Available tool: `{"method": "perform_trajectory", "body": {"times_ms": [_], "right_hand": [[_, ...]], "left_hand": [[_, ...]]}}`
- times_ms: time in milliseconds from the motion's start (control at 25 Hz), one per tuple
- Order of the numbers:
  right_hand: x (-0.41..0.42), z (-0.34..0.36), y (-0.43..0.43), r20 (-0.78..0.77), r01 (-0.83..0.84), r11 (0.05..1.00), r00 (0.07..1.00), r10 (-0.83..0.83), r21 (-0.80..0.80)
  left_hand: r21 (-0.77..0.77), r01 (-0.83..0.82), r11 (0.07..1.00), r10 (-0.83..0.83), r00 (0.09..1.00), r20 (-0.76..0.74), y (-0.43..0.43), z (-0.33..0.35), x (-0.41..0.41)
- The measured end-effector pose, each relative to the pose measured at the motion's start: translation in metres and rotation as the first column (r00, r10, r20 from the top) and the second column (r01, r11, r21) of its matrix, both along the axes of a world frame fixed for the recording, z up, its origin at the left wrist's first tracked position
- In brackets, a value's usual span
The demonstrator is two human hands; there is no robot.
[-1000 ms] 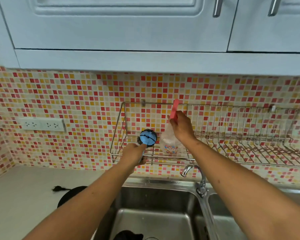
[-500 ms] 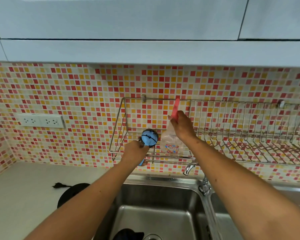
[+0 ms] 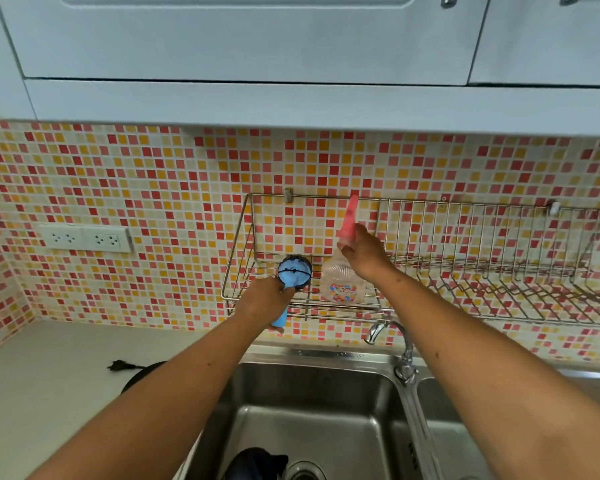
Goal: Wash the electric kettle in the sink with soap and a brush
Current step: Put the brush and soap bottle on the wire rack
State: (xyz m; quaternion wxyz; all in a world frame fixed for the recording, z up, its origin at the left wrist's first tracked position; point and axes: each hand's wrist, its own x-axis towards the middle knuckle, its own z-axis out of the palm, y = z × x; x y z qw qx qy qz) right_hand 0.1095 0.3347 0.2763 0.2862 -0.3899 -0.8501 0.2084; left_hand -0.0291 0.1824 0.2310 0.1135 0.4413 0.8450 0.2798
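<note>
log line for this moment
phase: fetching tools | left hand: grips brush | right hand: grips soap bottle at rack | kettle: in sink

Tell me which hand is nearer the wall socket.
Left. The left hand, holding the blue brush, is right of the wall socket; the right hand, gripping the soap bottle, is farther right along the rack.

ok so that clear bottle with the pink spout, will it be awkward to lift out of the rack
Likely light: the clear bottle looks like thin plastic, so it may dent if squeezed. Gripped high at the pink spout by the right hand, its body could swing and snag the wire rack.
</note>
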Motion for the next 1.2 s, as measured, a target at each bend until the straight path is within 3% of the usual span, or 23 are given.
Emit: {"method": "perform_trajectory", "body": {"times_ms": [360, 480, 600, 680, 800, 880, 920, 1000, 1040, 1120, 1200], "right_hand": [[0.008, -0.005, -0.009, 0.058, 0.034, 0.998, 0.998, -0.031, -0.057], [0.011, -0.013, -0.033, -0.090, 0.104, 0.987, 0.992, -0.094, 0.119], [0.018, -0.031, -0.071, -0.315, 0.064, 0.911, 0.946, 0.075, 0.407], [0.022, -0.051, -0.096, -0.268, -0.055, 0.848, 0.936, 0.228, 0.527], [0.019, -0.109, -0.132, 0.030, -0.359, 0.726, 0.906, 0.423, 0.586], [0.012, -0.169, -0.148, 0.208, -0.497, 0.749, 0.867, 0.453, 0.438], [0.008, -0.201, -0.155, 0.232, -0.497, 0.812, 0.866, 0.442, 0.306], [0.002, -0.259, -0.166, 0.213, -0.361, 0.930, 0.905, 0.367, -0.070], [-0.001, -0.282, -0.173, 0.213, -0.242, 0.932, 0.929, 0.303, -0.270], [-0.008, -0.316, -0.183, 0.266, 0.000, 0.832, 0.947, 0.177, -0.555], [-0.012, -0.336, -0.191, 0.274, 0.135, 0.701, 0.957, 0.090, -0.701]], "left_hand": [[-0.008, -0.026, 1.000, 0.025, 0.996, -0.084, -0.001, -0.005, -0.002], [0.118, 0.009, 0.993, 0.000, 0.997, -0.077, -0.016, -0.006, -0.005], [0.411, -0.055, 0.910, 0.017, 0.995, 0.096, -0.047, -0.018, -0.016], [0.523, -0.077, 0.849, 0.012, 0.992, 0.127, -0.076, -0.036, -0.018], [0.431, -0.032, 0.902, -0.009, 0.996, 0.092, -0.119, -0.099, -0.018], [0.174, 0.058, 0.983, -0.078, 0.991, 0.113, -0.148, -0.156, -0.020], [-0.009, 0.139, 0.990, -0.136, 0.981, 0.140, -0.161, -0.182, -0.022], [-0.332, 0.301, 0.894, -0.241, 0.948, 0.209, -0.184, -0.224, -0.022], [-0.442, 0.348, 0.827, -0.251, 0.931, 0.264, -0.193, -0.242, -0.022], [-0.519, 0.383, 0.764, -0.235, 0.915, 0.328, -0.203, -0.271, -0.024], [-0.470, 0.348, 0.811, -0.217, 0.925, 0.312, -0.206, -0.291, -0.025]]}}
